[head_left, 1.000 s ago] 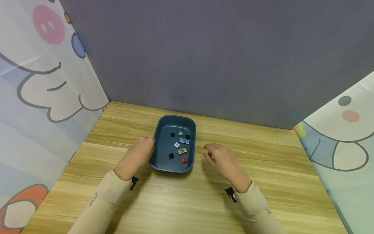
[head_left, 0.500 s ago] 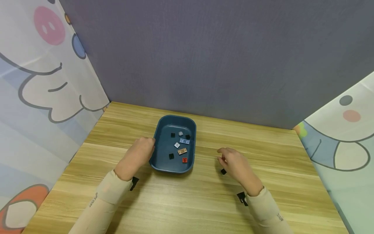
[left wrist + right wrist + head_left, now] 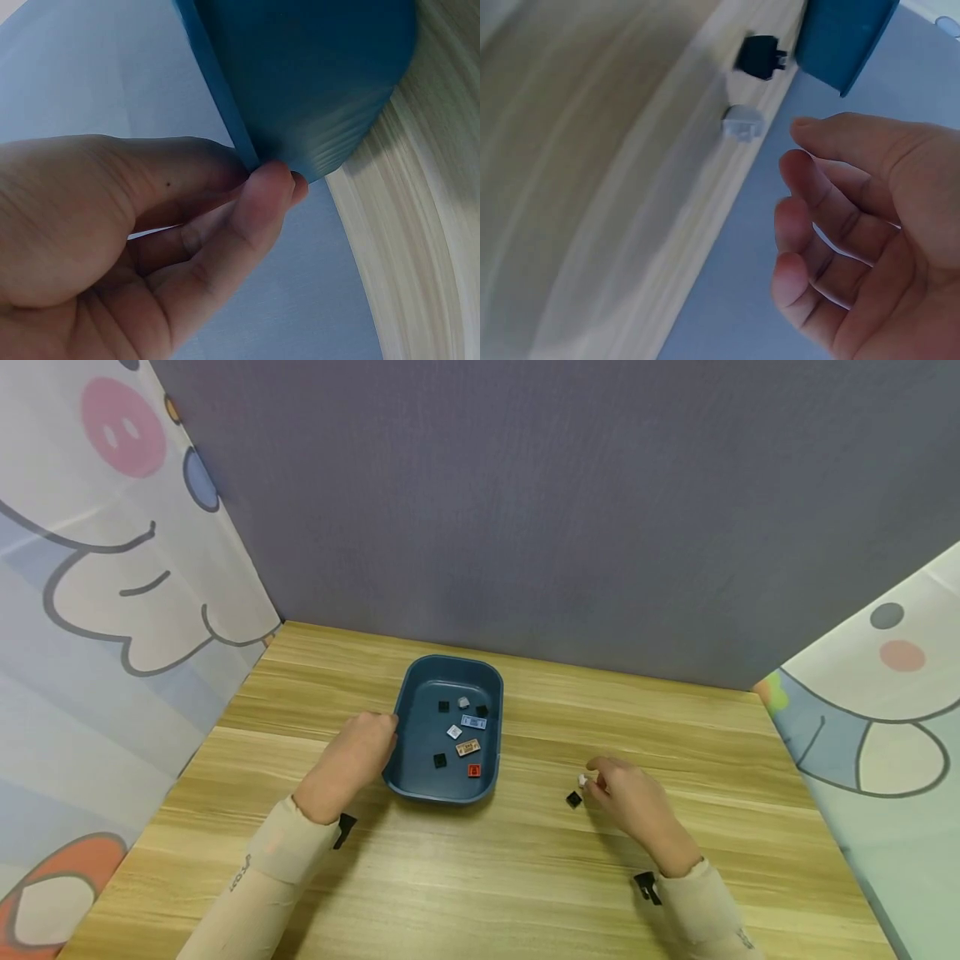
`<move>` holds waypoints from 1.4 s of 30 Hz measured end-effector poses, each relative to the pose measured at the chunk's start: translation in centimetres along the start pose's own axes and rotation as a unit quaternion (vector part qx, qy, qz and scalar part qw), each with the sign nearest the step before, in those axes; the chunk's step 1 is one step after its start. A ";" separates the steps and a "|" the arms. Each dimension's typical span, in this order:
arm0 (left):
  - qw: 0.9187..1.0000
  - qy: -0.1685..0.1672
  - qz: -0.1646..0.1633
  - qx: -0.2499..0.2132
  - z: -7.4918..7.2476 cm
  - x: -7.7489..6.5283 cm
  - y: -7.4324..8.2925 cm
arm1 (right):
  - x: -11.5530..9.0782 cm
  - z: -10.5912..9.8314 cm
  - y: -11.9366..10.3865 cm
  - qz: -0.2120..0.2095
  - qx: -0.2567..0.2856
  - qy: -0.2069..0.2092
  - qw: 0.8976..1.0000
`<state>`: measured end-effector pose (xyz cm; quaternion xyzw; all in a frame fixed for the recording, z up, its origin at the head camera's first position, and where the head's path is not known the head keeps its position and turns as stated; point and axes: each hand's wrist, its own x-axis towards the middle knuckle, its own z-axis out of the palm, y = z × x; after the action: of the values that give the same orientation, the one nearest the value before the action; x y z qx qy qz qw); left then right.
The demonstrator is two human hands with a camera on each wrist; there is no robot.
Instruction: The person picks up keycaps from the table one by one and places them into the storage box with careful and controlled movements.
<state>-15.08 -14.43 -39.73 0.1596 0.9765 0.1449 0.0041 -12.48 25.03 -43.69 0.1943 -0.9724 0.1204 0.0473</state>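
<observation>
My left hand [image 3: 352, 762] pinches the left rim of a dark blue plastic tray [image 3: 405, 781]. In the left wrist view, thumb and fingertips [image 3: 268, 191] meet over that edge. Inside the tray lie several small toy-brick pieces: black squares, a white square [image 3: 453, 732], a light blue printed tile [image 3: 473, 722], a tan printed tile [image 3: 467, 747] and a red square [image 3: 474, 771]. To the right, my right hand [image 3: 637, 802] hovers above the table with loosely bent fingers and nothing between them. Just beyond its fingertips sit a small white piece [image 3: 742, 124] and a black square piece [image 3: 758, 57].
The wood-grain table [image 3: 420, 885] ends at a grey-blue panel [image 3: 525, 510] behind the tray. Cartoon-printed curtains [image 3: 97, 568] flank it on the left and right. A black wrist mount [image 3: 647, 887] juts from the right sleeve.
My right hand has moved right and toward me, away from the tray, uncovering the black piece and then the white one on the table. My left hand and the tray have stayed put.
</observation>
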 end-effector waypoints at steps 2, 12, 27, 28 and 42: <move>1.000 -0.002 0.000 0.002 0.0 0.0 0.0 | -0.2 0.1 0.3 0.003 -0.001 -0.006 1.000; 1.000 -0.008 -0.007 -0.001 -0.2 0.1 0.0 | -0.4 0.5 0.8 0.008 0.002 -0.023 1.000; 1.000 -0.018 -0.008 0.002 -0.1 0.2 0.0 | -0.1 1.2 0.7 -0.004 -0.003 -0.012 1.000; 1.000 -0.018 -0.008 0.002 -0.1 0.2 0.0 | -0.2 1.3 0.7 -0.005 -0.004 -0.010 1.000; 1.000 -0.020 -0.010 0.004 0.0 0.2 -0.1 | 0.0 1.0 0.7 -0.027 0.002 0.014 1.000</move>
<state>-15.31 -14.46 -39.74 0.1523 0.9784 0.1378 0.0246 -12.84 25.38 -44.78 0.2192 -0.9657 0.1237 0.0639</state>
